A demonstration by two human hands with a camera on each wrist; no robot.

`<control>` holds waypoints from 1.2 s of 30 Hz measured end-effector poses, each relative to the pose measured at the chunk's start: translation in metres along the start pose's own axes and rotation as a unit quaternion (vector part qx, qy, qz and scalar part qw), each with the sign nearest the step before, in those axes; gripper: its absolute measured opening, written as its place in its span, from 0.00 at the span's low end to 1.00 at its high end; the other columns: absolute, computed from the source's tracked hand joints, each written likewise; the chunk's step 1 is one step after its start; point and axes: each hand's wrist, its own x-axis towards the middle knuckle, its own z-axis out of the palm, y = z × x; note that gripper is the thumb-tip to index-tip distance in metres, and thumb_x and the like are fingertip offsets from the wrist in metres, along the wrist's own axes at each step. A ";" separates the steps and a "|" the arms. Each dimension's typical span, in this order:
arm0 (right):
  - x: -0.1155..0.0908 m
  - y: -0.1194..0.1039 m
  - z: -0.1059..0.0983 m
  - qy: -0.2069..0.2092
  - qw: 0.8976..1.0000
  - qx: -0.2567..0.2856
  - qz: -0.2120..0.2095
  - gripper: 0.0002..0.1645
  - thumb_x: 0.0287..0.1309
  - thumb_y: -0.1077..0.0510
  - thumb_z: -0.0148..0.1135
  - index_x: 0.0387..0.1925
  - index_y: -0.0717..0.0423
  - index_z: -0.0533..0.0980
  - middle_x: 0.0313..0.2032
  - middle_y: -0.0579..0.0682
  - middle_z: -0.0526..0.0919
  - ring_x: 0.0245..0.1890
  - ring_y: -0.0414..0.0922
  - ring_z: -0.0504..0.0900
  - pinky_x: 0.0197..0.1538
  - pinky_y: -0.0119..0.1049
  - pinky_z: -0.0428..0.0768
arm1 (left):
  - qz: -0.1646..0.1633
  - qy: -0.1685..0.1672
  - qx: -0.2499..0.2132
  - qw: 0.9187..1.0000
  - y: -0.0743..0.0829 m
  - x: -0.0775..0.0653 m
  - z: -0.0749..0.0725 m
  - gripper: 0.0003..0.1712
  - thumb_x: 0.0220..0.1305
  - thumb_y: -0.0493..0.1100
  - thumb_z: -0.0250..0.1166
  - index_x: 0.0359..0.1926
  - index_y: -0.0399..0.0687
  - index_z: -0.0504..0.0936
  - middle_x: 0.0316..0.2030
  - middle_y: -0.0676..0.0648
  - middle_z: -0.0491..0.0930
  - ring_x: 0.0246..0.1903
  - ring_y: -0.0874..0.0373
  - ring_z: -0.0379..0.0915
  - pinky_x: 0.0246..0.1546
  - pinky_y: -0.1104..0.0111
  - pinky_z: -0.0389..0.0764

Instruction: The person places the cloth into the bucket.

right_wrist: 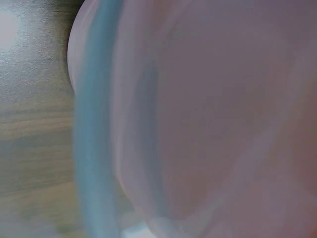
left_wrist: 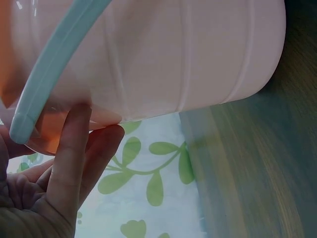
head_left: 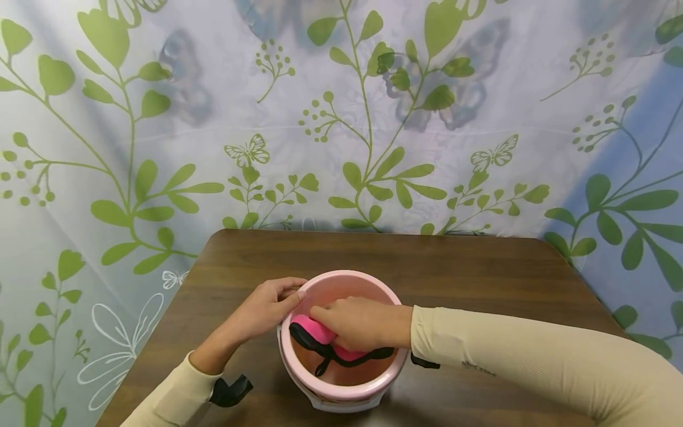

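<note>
A pink bucket (head_left: 348, 392) stands upright near the table's front edge, its pale handle (left_wrist: 52, 69) hanging down outside. My left hand (head_left: 267, 308) holds the left side of the rim, thumb over the top. In the left wrist view its fingers (left_wrist: 72, 158) touch the outer wall. Inside the bucket's mouth, my right hand (head_left: 358, 323) grips a bright pink, padded-looking piece with black edging (head_left: 311, 330) and a small black loop. Its exact kind is unclear, since the hand covers its middle. The right wrist view is blurred and shows only bucket wall (right_wrist: 223, 99), handle and table.
The brown wooden table (head_left: 469, 267) extends behind and to both sides of the bucket. A curtain (head_left: 341, 118) with green leaves and butterflies hangs beyond its far edge. Black straps (head_left: 230, 391) show at both wrists.
</note>
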 end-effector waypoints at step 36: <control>-0.016 0.001 -0.010 -0.101 0.993 -0.037 0.040 0.40 0.64 0.32 0.62 0.71 0.43 0.69 0.67 0.44 0.72 0.69 0.45 0.66 0.72 0.49 0.61 | 0.014 -0.013 -0.007 1.000 -0.003 0.003 0.003 0.22 0.76 0.44 0.59 0.62 0.34 0.77 0.50 0.38 0.84 0.44 0.52 0.84 0.38 0.67 0.85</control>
